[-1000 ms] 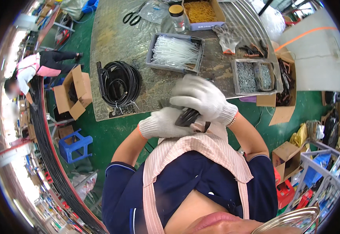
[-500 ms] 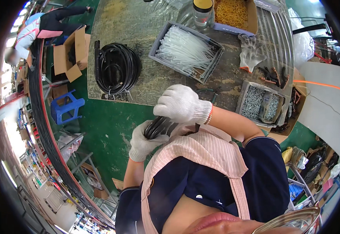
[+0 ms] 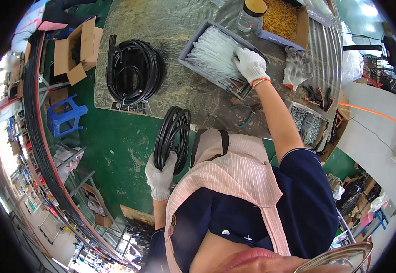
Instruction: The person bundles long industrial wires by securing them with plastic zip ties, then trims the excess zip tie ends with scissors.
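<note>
My left hand, in a white knitted glove, is closed round the lower part of a coil of black cable, held upright just off the table's front edge. My right arm reaches forward over the table. At the end of it my gloved right hand has its fingers bent down onto white cable ties, which lie heaped in a shallow grey box. Its fingertips are partly hidden, and the ties beneath them are hard to single out.
A larger black cable coil lies on the worn table. Around the right side are pliers, a jar, a box of yellow rubber bands, a spare glove and screws. A blue stool stands left.
My right hand has left the cable coil and moved forward and right to the cable ties. The coil, bunched between both hands before, now stands loosely looped in my left hand alone.
</note>
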Available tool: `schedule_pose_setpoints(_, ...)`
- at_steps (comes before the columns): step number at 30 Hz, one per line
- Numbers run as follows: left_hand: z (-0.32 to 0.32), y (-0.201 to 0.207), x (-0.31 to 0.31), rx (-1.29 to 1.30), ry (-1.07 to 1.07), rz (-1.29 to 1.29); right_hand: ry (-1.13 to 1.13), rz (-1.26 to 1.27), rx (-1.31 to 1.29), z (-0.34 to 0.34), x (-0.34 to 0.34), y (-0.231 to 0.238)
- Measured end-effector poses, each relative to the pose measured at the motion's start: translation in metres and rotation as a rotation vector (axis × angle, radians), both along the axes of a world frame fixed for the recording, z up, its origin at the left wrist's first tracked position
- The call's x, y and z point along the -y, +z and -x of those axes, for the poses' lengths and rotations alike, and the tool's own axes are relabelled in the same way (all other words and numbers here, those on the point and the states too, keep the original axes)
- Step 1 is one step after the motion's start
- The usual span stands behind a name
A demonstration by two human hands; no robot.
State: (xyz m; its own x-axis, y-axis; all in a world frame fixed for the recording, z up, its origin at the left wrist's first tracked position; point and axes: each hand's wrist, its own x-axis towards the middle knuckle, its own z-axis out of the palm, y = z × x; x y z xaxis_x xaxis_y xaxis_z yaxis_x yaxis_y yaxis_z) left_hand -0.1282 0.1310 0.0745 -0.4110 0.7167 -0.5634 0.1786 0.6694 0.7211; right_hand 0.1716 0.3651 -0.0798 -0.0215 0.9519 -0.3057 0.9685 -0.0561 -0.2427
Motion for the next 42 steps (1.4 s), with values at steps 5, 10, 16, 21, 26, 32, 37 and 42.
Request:
schedule_pose_setpoints(5, 0.011, -0.002, 0.002, -0.012, -0.009, -0.028, -0.038, -0.077, -0.217, -0.004, 0.008, 0.007)
schedule_pose_setpoints(10, 0.023, -0.002, 0.000, -0.049, -0.054, -0.019, -0.095, -0.162, -0.358, -0.004, 0.012, 0.022)
schedule_pose_setpoints(16, 0.033, -0.008, 0.007, -0.001, -0.027, -0.073, -0.183, -0.191, -0.519, 0.004, 0.016, 0.035)
schedule_pose_setpoints(21, 0.038, -0.011, 0.012, 0.061, 0.016, -0.127, -0.318, -0.023, -1.136, 0.010, 0.013, 0.032)
schedule_pose_setpoints(26, 0.028, 0.002, 0.007, 0.013, 0.167, -0.154, -0.295, 0.223, -1.360, 0.048, 0.038, 0.086)
schedule_pose_setpoints(32, 0.026, 0.008, -0.004, 0.070, 0.221, -0.162, 0.027, 0.742, -1.547, 0.091, 0.096, 0.126)
schedule_pose_setpoints(37, 0.020, 0.013, -0.002, 0.128, 0.233, -0.328, 0.137, 0.834, -1.512, 0.115, 0.125, 0.137)
schedule_pose_setpoints(42, 0.020, 0.019, 0.005, 0.247, 0.199, -0.393, 0.107, 0.876, -1.468, 0.117, 0.132, 0.145)
